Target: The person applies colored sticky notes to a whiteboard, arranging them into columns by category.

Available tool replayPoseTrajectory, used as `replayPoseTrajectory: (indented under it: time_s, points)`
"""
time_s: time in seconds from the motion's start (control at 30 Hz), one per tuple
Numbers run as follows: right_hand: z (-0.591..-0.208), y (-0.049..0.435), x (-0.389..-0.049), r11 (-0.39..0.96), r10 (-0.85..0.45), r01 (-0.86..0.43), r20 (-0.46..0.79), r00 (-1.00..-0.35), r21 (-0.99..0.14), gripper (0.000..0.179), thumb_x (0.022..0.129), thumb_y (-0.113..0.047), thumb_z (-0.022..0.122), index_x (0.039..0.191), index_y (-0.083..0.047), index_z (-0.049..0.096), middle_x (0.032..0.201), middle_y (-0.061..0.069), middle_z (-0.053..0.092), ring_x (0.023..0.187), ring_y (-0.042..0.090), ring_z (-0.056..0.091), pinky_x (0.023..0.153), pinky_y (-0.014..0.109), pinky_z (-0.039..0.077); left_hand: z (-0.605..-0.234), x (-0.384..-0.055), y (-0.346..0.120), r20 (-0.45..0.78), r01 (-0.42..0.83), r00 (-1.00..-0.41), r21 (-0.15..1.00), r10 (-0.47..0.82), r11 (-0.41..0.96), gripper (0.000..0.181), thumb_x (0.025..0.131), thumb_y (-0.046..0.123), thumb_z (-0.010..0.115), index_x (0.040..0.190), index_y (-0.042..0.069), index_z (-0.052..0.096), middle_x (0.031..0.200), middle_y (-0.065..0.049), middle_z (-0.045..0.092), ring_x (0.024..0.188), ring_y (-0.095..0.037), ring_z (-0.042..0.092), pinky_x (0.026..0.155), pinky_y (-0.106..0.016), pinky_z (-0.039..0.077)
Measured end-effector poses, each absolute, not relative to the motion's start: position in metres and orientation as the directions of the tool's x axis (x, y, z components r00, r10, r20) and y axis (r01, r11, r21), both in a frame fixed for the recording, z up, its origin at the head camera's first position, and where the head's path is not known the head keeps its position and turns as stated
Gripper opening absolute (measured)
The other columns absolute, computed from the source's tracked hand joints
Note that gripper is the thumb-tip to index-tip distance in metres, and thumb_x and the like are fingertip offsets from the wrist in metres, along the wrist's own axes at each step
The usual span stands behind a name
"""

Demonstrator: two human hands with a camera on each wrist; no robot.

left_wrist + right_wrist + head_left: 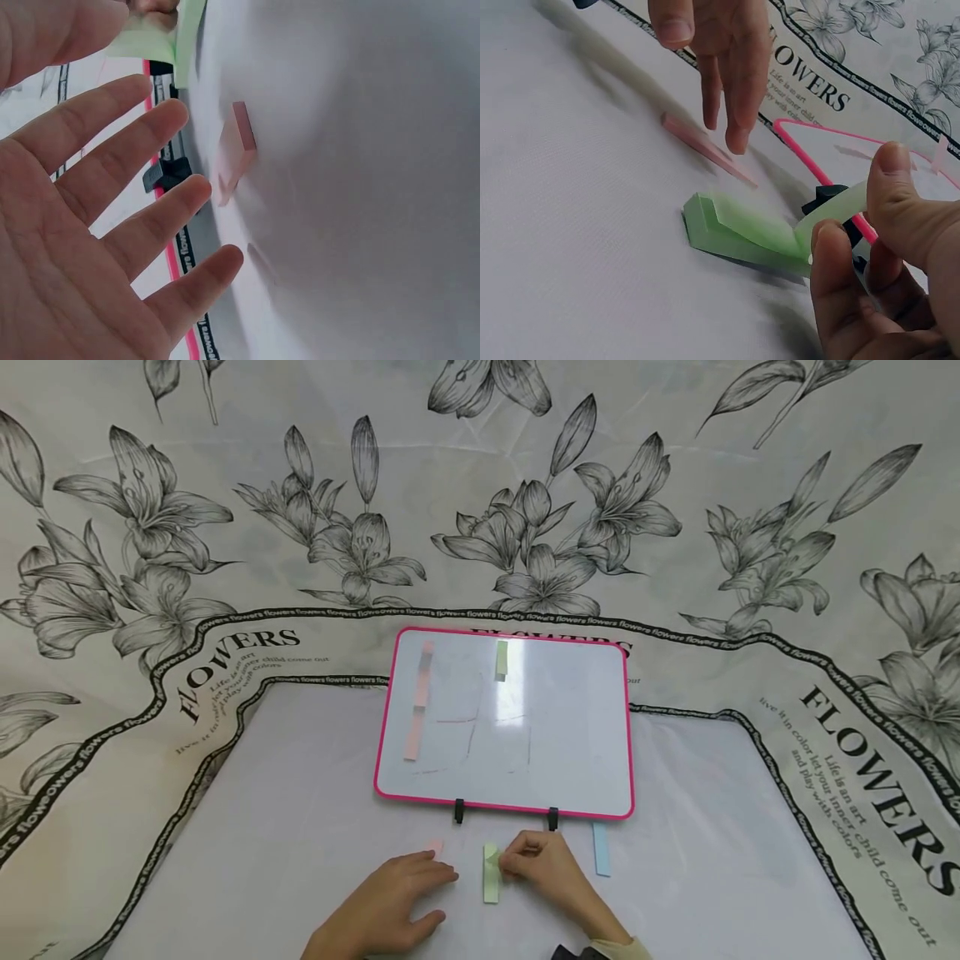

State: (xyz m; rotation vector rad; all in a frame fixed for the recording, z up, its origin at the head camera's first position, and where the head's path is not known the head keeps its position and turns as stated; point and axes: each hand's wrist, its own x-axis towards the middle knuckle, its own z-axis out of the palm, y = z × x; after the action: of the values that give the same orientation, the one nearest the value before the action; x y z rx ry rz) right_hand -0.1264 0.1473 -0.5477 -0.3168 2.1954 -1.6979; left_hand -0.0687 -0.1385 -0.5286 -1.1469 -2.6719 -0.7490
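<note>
A pad of narrow green sticky notes [491, 885] lies on the white cloth, in front of the whiteboard. My right hand [551, 870] pinches the end of its top sticky note [845, 208] between thumb and forefinger; the right wrist view shows that note curving up from the pad. To the left of the pad hovers my left hand [397, 897], fingers spread and holding nothing. Beyond its fingertips sits a pink sticky note pad [238, 142], partly covered by the hand in the head view.
A pink-framed whiteboard [577, 743] stands behind on black feet [459, 811]. Pink strips [413, 735] run down its left side, a green strip [502, 653] is near its top, and faint marker lines show. A blue pad [602, 852] lies right of my right hand.
</note>
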Motion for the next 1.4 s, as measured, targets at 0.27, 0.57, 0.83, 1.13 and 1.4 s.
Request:
replayPoseTrajectory:
  time_s: [0.27,0.57,0.83,1.13,1.4]
  points:
    - [-0.543,0.160,-0.125,0.186,-0.341,0.063,-0.125,-0.932,-0.981,0.022,0.094,-0.009,0.074,0.101,0.011,0.067,0.092,0.019,0.074,0.076,0.011,0.072,0.069,0.025,0.061,-0.528,-0.070,-0.130,0.295,0.704,-0.705,0.404,0.645,0.584,0.038,0.087,0.022,0.076,0.125,0.016,0.073,0.122,0.010,0.073,0.124,-0.025,0.066,0.103,-0.044,0.054]
    - [-0.540,0.160,-0.130,0.339,-0.281,-0.042,-0.059,-0.958,-0.940,0.024,0.092,-0.011,0.077,0.112,0.001,0.074,0.101,0.015,0.075,0.080,0.006,0.069,0.068,0.020,0.057,-0.531,-0.082,-0.101,0.204,0.736,-0.652,0.401,0.731,0.545,0.039,0.094,0.033,0.071,0.131,0.021,0.070,0.130,0.011,0.070,0.129,-0.023,0.063,0.105,-0.043,0.052]
    - [-0.538,0.153,-0.137,0.408,-0.307,-0.151,0.021,-0.951,-0.900,0.012,0.094,-0.012,0.075,0.102,-0.004,0.078,0.098,0.008,0.078,0.076,0.003,0.067,0.068,0.020,0.056,-0.535,-0.090,-0.085,0.126,0.730,-0.634,0.424,0.763,0.536,0.040,0.096,0.034,0.066,0.133,0.018,0.069,0.139,0.006,0.065,0.130,-0.010,0.060,0.108,-0.036,0.051]
    - [-0.538,0.159,-0.130,0.506,-0.327,-0.266,0.103,-0.940,-0.821,0.006,0.091,-0.014,0.078,0.097,-0.013,0.078,0.095,0.002,0.078,0.079,0.000,0.068,0.070,0.021,0.058,-0.539,-0.089,-0.084,0.136,0.753,-0.633,0.339,0.762,0.564,0.041,0.094,0.035,0.068,0.132,0.018,0.070,0.143,0.002,0.063,0.133,-0.011,0.059,0.108,-0.045,0.051]
    - [-0.540,0.167,-0.125,0.524,-0.301,-0.234,0.079,-0.950,-0.819,0.012,0.090,-0.010,0.079,0.101,-0.012,0.076,0.096,0.003,0.077,0.080,0.003,0.069,0.069,0.021,0.057,-0.542,-0.089,-0.085,0.120,0.750,-0.634,0.334,0.764,0.571,0.043,0.091,0.036,0.070,0.132,0.023,0.069,0.139,0.006,0.065,0.136,-0.022,0.058,0.110,-0.059,0.046]
